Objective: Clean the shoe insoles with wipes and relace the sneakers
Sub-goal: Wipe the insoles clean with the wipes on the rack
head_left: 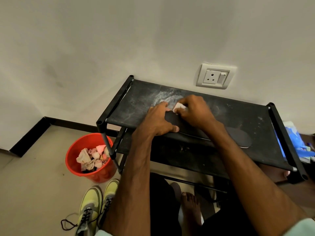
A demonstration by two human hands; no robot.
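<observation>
Red bucket (75,149) on the floor left of the black shoe rack (230,116); about half full of crumpled used wipes (92,158). Dark insole (240,137) lies flat on the rack's dusty top shelf, heel end toward the right; toe end sits under both hands. Left hand (158,121) grips the insole's toe end, fingers curled over the far edge, thumb on the near edge; right hand (194,111) pinches a folded white wipe (179,107) down on the insole, just beside the left fingertips. Yellow-green sneakers (95,206) stand on the floor below the bucket, one black lace trailing; blue packet (293,142) at the rack's right end.
</observation>
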